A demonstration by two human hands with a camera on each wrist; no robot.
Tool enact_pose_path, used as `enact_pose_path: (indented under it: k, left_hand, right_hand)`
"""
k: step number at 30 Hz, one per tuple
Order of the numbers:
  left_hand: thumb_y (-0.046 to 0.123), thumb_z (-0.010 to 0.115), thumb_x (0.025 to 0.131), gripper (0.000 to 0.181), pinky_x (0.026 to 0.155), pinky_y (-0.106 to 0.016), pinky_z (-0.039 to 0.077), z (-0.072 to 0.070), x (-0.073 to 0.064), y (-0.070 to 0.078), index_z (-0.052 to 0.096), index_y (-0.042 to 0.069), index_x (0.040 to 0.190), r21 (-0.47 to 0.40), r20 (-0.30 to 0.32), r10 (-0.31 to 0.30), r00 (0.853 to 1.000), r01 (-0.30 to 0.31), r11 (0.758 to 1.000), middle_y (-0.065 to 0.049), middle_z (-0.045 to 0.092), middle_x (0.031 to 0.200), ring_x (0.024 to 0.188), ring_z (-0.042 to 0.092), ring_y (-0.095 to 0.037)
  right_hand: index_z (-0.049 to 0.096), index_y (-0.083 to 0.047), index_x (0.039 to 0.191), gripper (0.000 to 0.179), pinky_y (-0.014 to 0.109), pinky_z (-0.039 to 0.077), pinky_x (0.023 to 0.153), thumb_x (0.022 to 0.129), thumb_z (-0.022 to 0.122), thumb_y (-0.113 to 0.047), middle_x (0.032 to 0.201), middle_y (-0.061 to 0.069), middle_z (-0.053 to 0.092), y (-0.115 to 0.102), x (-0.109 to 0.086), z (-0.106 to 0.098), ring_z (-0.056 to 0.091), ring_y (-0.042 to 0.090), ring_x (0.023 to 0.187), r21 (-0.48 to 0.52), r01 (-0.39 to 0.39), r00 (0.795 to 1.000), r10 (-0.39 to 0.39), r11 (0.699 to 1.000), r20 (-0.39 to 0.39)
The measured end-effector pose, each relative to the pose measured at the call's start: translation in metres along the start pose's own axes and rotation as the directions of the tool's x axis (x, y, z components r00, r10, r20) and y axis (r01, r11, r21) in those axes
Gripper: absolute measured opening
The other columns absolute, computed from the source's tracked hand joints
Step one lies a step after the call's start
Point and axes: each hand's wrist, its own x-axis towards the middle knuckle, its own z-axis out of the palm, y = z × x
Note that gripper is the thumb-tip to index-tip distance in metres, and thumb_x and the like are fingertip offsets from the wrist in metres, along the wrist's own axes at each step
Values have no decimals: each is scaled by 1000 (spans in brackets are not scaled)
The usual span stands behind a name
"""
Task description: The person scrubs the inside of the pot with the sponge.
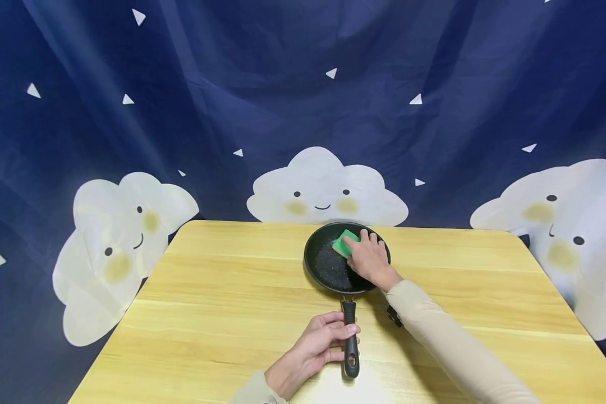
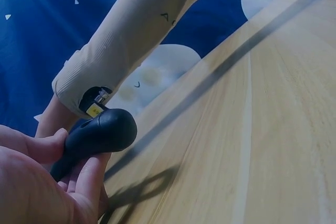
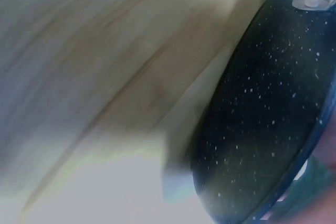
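Note:
A black frying pan [image 1: 328,272] with a speckled inside is near the table's far edge in the head view, its handle [image 1: 349,312] pointing toward me. My left hand [image 1: 315,345] grips that handle, thumb on top and fingers beneath; the handle's rounded end [image 2: 118,129] shows close up in the left wrist view, above its shadow on the wood. My right hand [image 1: 371,258] holds a green sponge [image 1: 344,240] against the inside of the pan. In the right wrist view the sponge [image 3: 310,187] is partly hidden behind the rim and blurred.
A light wooden table [image 1: 222,314] spreads out on both sides of the pan. Behind it hangs a dark blue curtain [image 1: 262,101] with white clouds and small triangles. A black device [image 1: 394,315] is strapped at my right wrist.

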Motion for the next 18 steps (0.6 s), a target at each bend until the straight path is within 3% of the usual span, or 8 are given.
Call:
enact_pose_path:
  k: [9,18]
  left_hand:
    - [3,72,94,23,65,-37,61,0,0,-1,66,0,115,-8,-11,6,1000,-6,1000,-6,73,96,75,65,-12]
    - [4,73,94,24,66,-36,61,1,0,1,65,0,117,-9,-9,-1,1000,1,1000,-7,73,97,76,65,-13]
  right_hand:
    - [61,-17,137,51,58,47,84,89,76,-20,122,31,51,1,-8,-5,50,48,105,-83,-54,998,58,995,39]
    - [61,-15,135,50,58,48,85,88,77,-22,117,31,52,-1,-16,-13,52,49,104,-114,-54,995,63,992,78]
